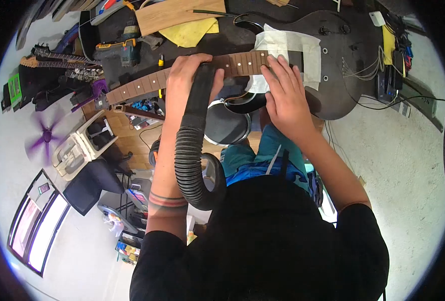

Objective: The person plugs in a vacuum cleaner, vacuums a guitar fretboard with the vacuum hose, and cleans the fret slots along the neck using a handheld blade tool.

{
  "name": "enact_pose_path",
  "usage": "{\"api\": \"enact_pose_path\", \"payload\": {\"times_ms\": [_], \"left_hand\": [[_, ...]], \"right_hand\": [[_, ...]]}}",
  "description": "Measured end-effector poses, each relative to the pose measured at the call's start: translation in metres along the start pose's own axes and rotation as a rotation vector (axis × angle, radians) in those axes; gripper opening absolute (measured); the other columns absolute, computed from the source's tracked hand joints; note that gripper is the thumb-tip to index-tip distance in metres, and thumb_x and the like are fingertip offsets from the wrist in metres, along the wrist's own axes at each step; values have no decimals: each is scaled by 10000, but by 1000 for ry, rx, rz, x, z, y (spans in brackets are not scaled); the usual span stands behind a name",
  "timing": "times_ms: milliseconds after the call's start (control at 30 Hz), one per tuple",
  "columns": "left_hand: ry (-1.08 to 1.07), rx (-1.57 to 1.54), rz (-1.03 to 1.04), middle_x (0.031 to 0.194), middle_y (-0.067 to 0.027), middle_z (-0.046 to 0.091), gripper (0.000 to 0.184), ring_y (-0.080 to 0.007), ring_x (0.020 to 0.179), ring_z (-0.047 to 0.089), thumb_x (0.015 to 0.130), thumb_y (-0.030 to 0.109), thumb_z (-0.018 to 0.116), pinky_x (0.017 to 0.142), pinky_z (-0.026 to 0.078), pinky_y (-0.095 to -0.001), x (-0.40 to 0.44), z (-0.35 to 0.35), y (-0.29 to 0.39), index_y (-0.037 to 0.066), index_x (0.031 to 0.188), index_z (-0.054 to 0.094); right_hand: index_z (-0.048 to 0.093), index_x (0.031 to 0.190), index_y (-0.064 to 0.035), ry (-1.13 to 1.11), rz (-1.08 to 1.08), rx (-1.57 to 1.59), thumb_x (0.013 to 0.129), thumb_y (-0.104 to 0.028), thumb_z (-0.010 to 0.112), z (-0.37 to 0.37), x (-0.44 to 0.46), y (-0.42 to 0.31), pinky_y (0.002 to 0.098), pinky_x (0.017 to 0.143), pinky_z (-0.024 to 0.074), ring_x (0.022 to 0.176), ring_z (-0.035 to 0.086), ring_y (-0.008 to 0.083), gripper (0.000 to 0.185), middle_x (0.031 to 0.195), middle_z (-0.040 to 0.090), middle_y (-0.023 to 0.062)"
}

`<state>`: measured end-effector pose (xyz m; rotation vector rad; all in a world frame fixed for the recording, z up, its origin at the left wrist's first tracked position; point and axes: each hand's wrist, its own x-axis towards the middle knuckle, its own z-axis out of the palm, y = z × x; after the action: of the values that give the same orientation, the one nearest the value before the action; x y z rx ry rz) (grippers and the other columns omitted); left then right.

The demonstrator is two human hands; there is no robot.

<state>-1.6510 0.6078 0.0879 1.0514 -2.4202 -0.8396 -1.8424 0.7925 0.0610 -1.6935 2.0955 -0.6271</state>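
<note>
A guitar neck (147,84) with a brown, dotted fretboard runs across the bench edge to a dark guitar body (333,95). My left hand (180,83) is closed around the neck, thumb at its near edge and fingers at its far edge. A black corrugated hose (188,150) with a smooth, flat end passes over that hand and hides part of it. My right hand (288,98) lies with fingers stretched out at the body end of the fretboard, fingertips on it. White masking paper (310,50) covers part of the body beside those fingers.
Behind the neck are a cordless drill (127,47), a yellow cloth (190,32) and a wooden board (177,15). Other guitars (57,60) stand at the left, near a purple fan (47,135). A round black stool (227,123) is below the neck. Loose wires (365,70) trail from the body.
</note>
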Motion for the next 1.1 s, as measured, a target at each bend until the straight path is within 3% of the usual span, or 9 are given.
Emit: {"api": "enact_pose_path", "payload": {"times_ms": [300,433,533,667,767,1100], "left_hand": [[-69,-63,108,1053,-179,787,323,-381,1004,754,828,130,900,891,611,-444,27,39,40,35,1111,776],[-144,-121,215,1122,-207,775,333,-420,1111,685,868,196,793,1003,555,-481,30,60,39,4,1131,724],[-168,-186,235,1140,-213,769,357,-425,1130,676,867,214,770,1013,551,-478,20,66,49,-8,1141,716],[-196,-200,202,1086,-201,771,336,-405,1102,687,862,207,797,989,564,-475,13,55,57,-5,1112,722],[-103,-169,185,1042,-172,789,313,-380,1021,748,800,111,888,930,609,-445,4,50,48,11,1069,761],[25,-17,13,1066,-185,795,287,-375,1001,772,854,124,873,930,608,-436,-28,-14,-20,40,1116,792]], "right_hand": [[584,1525,-13,35,-2,25,919,2,691,-2,-7,9,600,1333,289,1605,414,384,616,1690,478,172],[597,1509,-1,41,6,27,905,11,698,-5,-11,11,600,1331,295,1606,414,390,612,1690,477,183],[606,1497,5,30,4,23,902,19,695,-5,-14,15,603,1330,299,1610,409,395,602,1695,470,186],[613,1485,6,36,-17,-7,903,33,682,-4,-15,15,611,1326,306,1611,405,400,586,1691,469,188],[614,1482,1,26,14,11,914,36,668,-6,-13,9,618,1320,312,1612,401,403,571,1685,471,186],[561,1537,-18,20,35,-17,947,23,636,1,-12,0,634,1326,295,1623,384,403,596,1700,455,175]]}}
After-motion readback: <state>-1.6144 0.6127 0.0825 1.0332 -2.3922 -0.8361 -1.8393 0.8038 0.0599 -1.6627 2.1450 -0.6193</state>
